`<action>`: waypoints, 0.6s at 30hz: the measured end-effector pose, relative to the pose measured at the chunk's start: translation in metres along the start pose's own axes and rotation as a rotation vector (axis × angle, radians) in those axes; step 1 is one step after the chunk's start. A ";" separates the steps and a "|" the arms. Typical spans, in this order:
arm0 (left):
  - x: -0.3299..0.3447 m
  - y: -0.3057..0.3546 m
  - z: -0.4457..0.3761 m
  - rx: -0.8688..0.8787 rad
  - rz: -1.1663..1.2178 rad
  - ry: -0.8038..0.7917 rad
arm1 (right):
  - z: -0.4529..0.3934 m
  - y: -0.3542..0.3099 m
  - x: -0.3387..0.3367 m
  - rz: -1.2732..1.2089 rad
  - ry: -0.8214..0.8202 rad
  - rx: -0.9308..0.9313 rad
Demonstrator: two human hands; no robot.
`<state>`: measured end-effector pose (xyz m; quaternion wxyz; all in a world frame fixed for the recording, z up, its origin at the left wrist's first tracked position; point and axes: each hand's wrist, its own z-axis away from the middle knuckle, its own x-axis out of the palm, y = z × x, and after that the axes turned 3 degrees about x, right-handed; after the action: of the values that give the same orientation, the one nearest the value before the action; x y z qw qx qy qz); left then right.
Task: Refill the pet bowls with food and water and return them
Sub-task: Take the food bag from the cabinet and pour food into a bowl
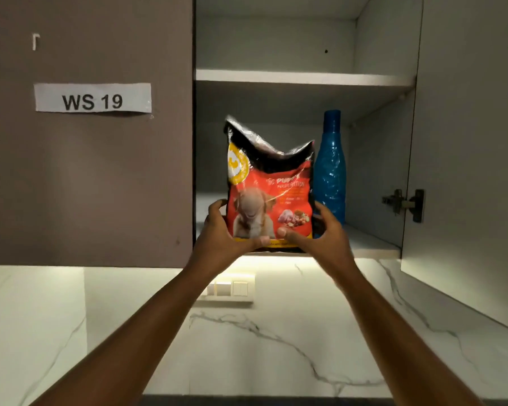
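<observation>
Bag of puppy food (269, 197), soft crinkly plastic, likely shifts inside; left hand (222, 230) and right hand (320, 232) fingers clasp its lower corners at 7 and 5 o'clock; support base.

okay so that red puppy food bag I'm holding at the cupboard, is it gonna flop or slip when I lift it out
The glossy red plastic puppy food bag will probably flop: its top is crumpled and sagging. The shiny film looks slippery, so the left hand and right hand gripping its bottom corners seems wise.
</observation>
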<state>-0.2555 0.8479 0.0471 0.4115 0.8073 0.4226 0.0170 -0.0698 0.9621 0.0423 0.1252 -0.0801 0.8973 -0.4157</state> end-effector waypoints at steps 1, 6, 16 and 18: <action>-0.003 0.007 0.011 0.014 0.011 -0.001 | 0.012 -0.005 -0.005 -0.037 -0.003 0.004; -0.010 0.011 0.085 0.041 0.034 -0.054 | 0.093 -0.014 -0.013 -0.082 -0.080 0.055; -0.013 -0.104 0.318 -0.377 0.247 -0.134 | 0.295 0.079 0.042 -0.043 -0.339 0.360; -0.013 -0.125 0.363 -0.503 0.273 -0.101 | 0.331 0.100 0.056 0.009 -0.405 0.430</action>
<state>-0.2108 0.6411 -0.2736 0.6130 0.7293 0.2715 0.1365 -0.0311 0.7713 -0.2494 0.3176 -0.1292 0.7457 -0.5714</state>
